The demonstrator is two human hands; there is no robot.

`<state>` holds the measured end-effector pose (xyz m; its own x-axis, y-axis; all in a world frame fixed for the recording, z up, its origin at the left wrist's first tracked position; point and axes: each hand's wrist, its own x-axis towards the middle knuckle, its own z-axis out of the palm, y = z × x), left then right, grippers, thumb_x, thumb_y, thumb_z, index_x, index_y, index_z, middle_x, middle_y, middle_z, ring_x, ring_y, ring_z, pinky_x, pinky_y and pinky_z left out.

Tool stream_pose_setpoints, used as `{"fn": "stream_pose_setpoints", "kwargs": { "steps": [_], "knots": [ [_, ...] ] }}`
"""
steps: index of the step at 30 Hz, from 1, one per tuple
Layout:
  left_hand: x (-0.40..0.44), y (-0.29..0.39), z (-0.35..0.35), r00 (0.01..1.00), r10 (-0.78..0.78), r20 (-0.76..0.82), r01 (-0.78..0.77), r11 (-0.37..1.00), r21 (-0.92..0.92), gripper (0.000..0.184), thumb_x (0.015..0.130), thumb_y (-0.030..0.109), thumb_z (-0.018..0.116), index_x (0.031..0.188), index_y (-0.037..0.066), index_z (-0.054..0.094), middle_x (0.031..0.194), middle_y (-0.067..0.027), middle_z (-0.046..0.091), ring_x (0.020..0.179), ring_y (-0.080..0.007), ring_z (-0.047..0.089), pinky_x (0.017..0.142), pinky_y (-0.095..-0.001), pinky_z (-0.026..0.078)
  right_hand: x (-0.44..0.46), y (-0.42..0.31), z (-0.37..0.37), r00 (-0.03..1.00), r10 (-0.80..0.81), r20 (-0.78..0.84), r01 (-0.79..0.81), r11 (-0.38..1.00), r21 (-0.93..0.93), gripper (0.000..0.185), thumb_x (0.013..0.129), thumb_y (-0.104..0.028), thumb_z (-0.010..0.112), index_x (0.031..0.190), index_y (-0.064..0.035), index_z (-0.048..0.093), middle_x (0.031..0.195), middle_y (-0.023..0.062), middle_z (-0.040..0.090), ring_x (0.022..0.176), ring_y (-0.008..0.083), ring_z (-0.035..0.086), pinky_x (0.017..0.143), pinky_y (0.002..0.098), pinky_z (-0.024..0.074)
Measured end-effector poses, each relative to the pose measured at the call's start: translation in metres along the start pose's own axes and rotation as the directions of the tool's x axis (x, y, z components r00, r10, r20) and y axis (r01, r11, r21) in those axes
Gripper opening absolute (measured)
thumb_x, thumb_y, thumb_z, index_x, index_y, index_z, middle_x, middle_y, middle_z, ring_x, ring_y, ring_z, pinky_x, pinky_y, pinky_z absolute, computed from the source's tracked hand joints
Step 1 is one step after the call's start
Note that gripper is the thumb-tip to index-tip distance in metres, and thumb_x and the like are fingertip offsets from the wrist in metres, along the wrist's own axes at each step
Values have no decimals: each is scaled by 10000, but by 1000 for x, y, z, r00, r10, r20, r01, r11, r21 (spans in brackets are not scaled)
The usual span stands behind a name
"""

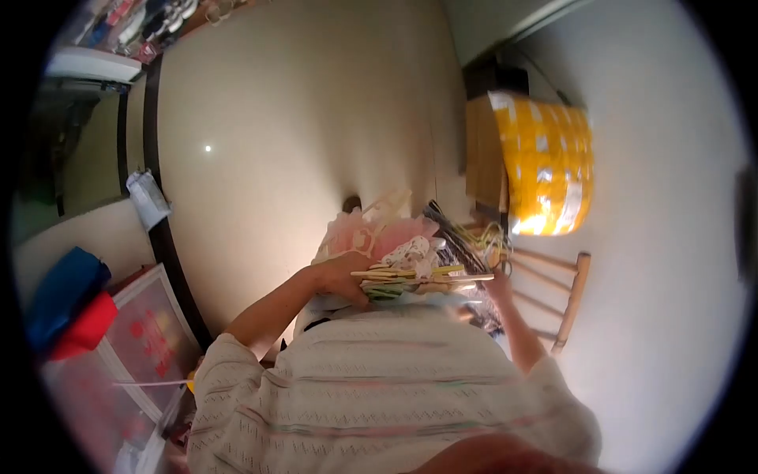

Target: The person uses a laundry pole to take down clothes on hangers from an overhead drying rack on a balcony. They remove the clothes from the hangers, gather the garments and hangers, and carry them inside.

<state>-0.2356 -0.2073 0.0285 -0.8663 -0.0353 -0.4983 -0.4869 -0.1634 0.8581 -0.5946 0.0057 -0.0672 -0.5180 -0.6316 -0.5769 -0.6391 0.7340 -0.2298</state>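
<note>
In the head view my left hand (344, 280) is closed around one end of a bundle of thin sticks (410, 276), held level in front of my body. My right hand (499, 286) is at the other side, beside the stick ends and some green-yellow strands (488, 239); its fingers are small and blurred. Pink and white fabric or plastic (371, 237) lies just beyond the sticks. A dark shiny bundle (458, 241) is near my right hand. Part of the pile is hidden by the sticks and my left hand.
A wooden chair (575, 304) stands at the right, below a yellow-and-white wrapped package (549, 166) and a cardboard box (483, 154). Blue cloth (69, 296) and red cloth (87, 328) sit on a framed box at the left. Shoes (158, 20) are at the upper left.
</note>
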Motion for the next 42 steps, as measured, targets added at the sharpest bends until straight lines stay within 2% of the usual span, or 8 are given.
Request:
{"fn": "stream_pose_setpoints", "kwargs": {
  "steps": [4, 11, 17, 21, 30, 36, 40, 42],
  "knots": [
    [-16, 25, -99, 998, -46, -43, 40, 990, -138, 550, 550, 140, 686, 1064, 41, 514, 927, -82, 590, 845, -172, 532, 781, -280, 417, 35, -25, -3, 994, 85, 69, -100, 961, 256, 184, 666, -108, 570, 822, -18, 606, 700, 82, 599, 633, 142, 556, 570, 290, 442],
    [6, 87, -289, 976, -156, -151, 93, 929, -358, 470, 549, 124, 672, 996, 35, 554, 863, -95, 600, 797, -191, 547, 752, -281, 431, 147, -181, -68, 990, 120, 72, -134, 965, 224, 292, 616, -153, 565, 862, 2, 588, 719, 133, 600, 689, 265, 575, 627, 373, 437],
    [11, 177, -465, 904, -186, -386, 159, 982, -100, 540, 549, 107, 664, 1067, 49, 523, 929, -111, 589, 873, -225, 529, 787, -292, 422, 339, -359, -170, 997, -68, -37, 73, 984, 163, 184, 643, -160, 573, 729, 3, 557, 631, 142, 565, 607, 263, 551, 559, 397, 409],
    [39, 149, -560, 879, 176, -443, -140, 984, 113, 554, 523, 123, 667, 1056, 59, 528, 932, -131, 587, 884, -239, 532, 795, -296, 419, 501, -420, -190, 976, -201, -77, 215, 890, 401, 194, 669, -181, 571, 705, 3, 524, 588, 127, 502, 537, 239, 457, 520, 392, 364],
    [63, 229, -865, 941, 69, -331, -39, 995, 96, 607, 556, 156, 674, 1134, 82, 505, 1046, -113, 571, 926, -232, 535, 845, -299, 417, 677, -634, -310, 985, -93, -142, 136, 935, 328, 207, 677, -179, 565, 742, 5, 496, 597, 76, 484, 524, 175, 388, 501, 364, 337],
    [125, 281, -1046, 969, -46, -244, 65, 995, 72, 665, 543, 149, 709, 1172, 101, 497, 1042, -107, 575, 949, -223, 522, 861, -300, 408, 777, -683, -332, 995, 14, -94, 54, 734, 677, 222, 672, -152, 569, 822, 11, 556, 646, 86, 547, 559, 181, 496, 535, 370, 399],
    [151, 340, -1163, 937, -170, -305, 192, 981, 42, 571, 539, 125, 694, 1085, 51, 543, 966, -125, 597, 878, -226, 548, 819, -280, 424, 850, -773, -399, 999, 8, -31, 0, 964, 267, 274, 675, -206, 588, 872, -17, 586, 775, 124, 599, 684, 269, 562, 617, 357, 443],
    [163, 373, -1216, 905, -89, -415, 111, 993, 28, 557, 547, 122, 694, 1078, 45, 543, 965, -124, 600, 863, -224, 554, 810, -285, 433, 947, -739, -359, 879, -412, -240, 398, 911, -104, 216, 756, -187, 541, 775, 26, 574, 723, 108, 571, 593, 171, 540, 526, 322, 445]
  ]
}}
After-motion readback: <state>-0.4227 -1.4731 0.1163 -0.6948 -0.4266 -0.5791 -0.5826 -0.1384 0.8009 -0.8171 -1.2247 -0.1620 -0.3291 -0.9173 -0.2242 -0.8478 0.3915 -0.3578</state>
